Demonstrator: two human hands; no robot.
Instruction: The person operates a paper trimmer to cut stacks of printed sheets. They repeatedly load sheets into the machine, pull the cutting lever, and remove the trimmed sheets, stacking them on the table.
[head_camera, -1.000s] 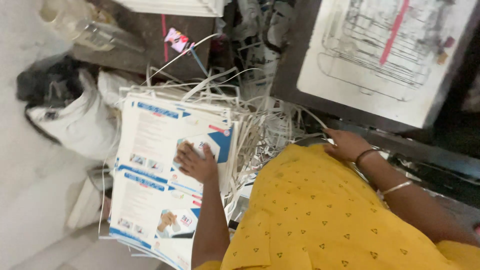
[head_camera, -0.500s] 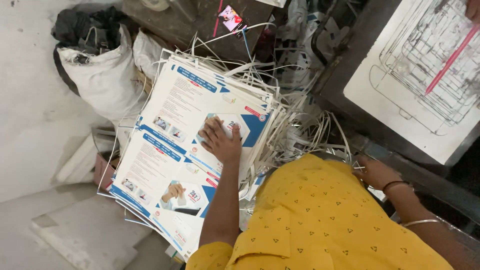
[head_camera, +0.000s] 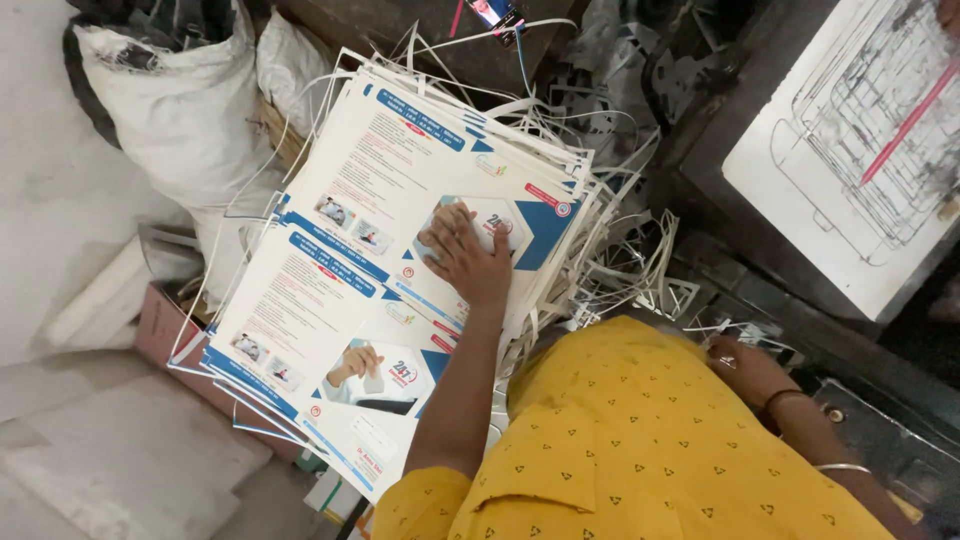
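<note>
A tall stack of printed sheets (head_camera: 380, 290) fills the middle of the frame, white with blue bands and small photos, its edges fanned and uneven. Above it to the upper left sits a bulging white sack (head_camera: 180, 110); at the upper right a white board with a line drawing (head_camera: 850, 170) lies on a dark surface (head_camera: 720, 130). Loose white paper strips (head_camera: 620, 250) tangle around the right side of the stack.

The left hand (head_camera: 468, 255) lies flat on the top sheet near the centre, fingers (head_camera: 440, 228) spread and open, pressing down, gripping nothing. The right hand (head_camera: 745, 368), lower right, rests near the dark surface's edge with fingers curled; whether it holds anything I cannot tell.

The sheets look thin, smooth and likely slippery against each other, floppy singly but heavy as a pile. A single sheet would best be taken at a free corner or edge; the pile from beneath, on both sides.
</note>
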